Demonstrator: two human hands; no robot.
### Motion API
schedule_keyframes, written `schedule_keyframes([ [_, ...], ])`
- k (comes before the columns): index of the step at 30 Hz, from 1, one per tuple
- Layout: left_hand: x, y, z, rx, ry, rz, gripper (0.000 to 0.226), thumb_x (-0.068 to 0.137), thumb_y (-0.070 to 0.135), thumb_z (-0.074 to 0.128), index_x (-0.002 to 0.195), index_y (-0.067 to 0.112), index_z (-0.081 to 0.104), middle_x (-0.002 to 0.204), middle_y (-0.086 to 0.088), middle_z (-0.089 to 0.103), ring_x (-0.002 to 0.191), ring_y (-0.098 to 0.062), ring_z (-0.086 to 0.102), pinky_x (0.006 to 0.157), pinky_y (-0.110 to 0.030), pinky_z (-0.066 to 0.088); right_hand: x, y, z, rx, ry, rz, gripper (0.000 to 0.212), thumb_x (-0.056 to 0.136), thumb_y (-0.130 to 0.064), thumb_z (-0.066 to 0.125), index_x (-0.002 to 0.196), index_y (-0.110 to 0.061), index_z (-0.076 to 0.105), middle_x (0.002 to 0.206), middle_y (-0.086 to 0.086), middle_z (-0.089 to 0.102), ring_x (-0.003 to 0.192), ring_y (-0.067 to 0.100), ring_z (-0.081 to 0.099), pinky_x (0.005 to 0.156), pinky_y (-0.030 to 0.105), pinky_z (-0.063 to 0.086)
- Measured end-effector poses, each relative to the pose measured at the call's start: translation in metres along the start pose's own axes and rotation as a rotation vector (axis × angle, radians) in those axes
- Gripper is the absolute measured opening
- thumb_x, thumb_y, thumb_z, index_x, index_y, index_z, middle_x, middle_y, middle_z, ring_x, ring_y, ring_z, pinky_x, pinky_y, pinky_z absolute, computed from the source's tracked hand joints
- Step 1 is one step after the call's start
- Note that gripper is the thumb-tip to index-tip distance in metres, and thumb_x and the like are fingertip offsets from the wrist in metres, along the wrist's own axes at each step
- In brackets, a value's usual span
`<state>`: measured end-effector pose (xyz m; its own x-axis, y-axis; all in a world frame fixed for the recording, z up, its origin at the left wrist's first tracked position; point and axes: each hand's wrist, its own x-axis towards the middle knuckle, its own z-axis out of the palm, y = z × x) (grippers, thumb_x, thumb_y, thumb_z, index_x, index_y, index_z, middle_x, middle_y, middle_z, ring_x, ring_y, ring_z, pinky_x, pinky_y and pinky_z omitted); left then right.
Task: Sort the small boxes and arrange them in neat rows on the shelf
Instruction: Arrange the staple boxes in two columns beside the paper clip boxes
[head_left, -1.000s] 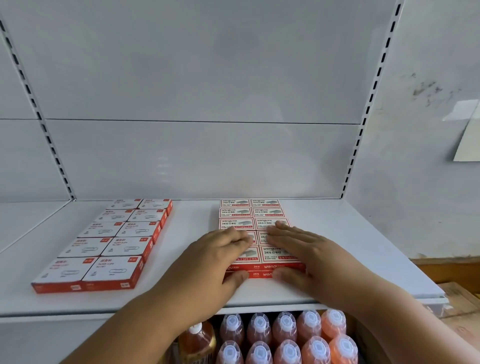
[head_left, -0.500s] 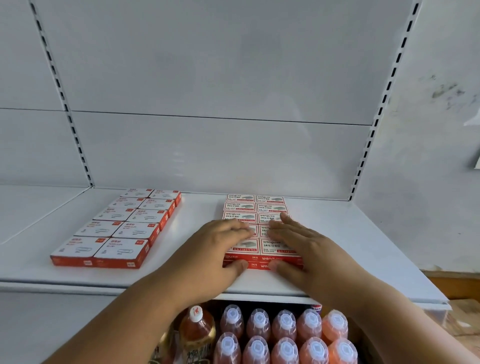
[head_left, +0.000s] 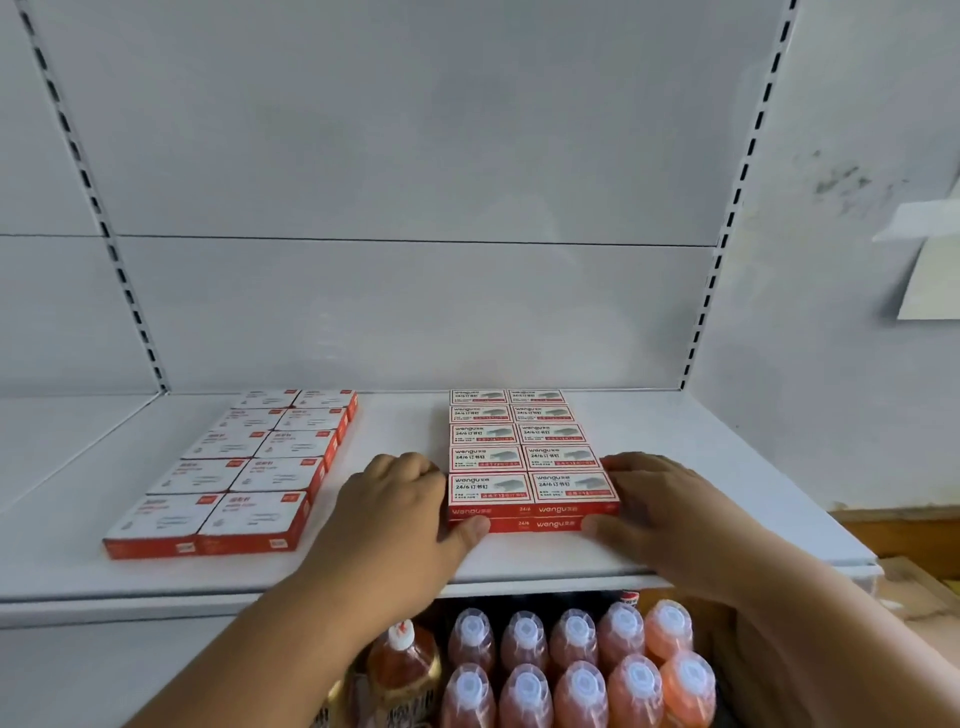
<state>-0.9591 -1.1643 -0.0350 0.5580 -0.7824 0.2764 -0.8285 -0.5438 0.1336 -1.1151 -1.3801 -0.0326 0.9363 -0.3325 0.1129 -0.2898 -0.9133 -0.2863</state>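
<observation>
Here the block of staple boxes sits on the white shelf, between both hands. The left hand and right hand press its front corners, fingers loosely curled, thumbs against the front face.

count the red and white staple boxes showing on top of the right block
10 red and white staple boxes, two columns by five rows from front edge to back panel; a lower layer beneath shows only at the front.

On the shelf lie 2 blocks of small boxes, well apart: the left block and the right block, each 2 columns wide and running back toward the rear panel. Bottles stand below the shelf's front edge.
</observation>
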Motion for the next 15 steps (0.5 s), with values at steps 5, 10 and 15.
schedule_keyframes([
  [5, 0.0008, -0.0003, 0.0029, 0.011, -0.015, 0.008, 0.053, 0.093, 0.066, 0.035, 0.136, 0.039, 0.048, 0.124, 0.016, 0.05, 0.115, -0.009, 0.041, 0.098, -0.028, 0.038, 0.0007, -0.0016, -0.0014, 0.028, -0.031, -0.006, 0.051, 0.083, -0.07, 0.041, 0.128, -0.05, 0.054, 0.126, -0.026, 0.052, 0.117, -0.002, 0.047, 0.103, 0.03, 0.041],
  [10, 0.0018, -0.0002, 0.0056, -0.011, -0.01, 0.0, 0.051, 0.094, 0.064, 0.036, 0.137, 0.038, 0.048, 0.124, 0.015, 0.049, 0.116, -0.009, 0.039, 0.1, -0.028, 0.038, 0.001, -0.0012, 0.0006, 0.041, -0.019, -0.02, 0.047, 0.086, -0.065, 0.044, 0.128, -0.047, 0.056, 0.126, -0.026, 0.052, 0.116, -0.002, 0.047, 0.104, 0.029, 0.041],
  [15, -0.0009, -0.0036, 0.0064, -0.051, -0.01, -0.01, 0.052, 0.092, 0.067, 0.036, 0.135, 0.042, 0.05, 0.126, 0.02, 0.048, 0.118, -0.006, 0.039, 0.101, -0.028, 0.037, -0.0014, -0.0026, -0.0003, 0.071, 0.0, -0.019, 0.04, 0.088, -0.061, 0.051, 0.126, -0.05, 0.057, 0.126, -0.03, 0.051, 0.115, -0.006, 0.047, 0.1, 0.021, 0.039],
])
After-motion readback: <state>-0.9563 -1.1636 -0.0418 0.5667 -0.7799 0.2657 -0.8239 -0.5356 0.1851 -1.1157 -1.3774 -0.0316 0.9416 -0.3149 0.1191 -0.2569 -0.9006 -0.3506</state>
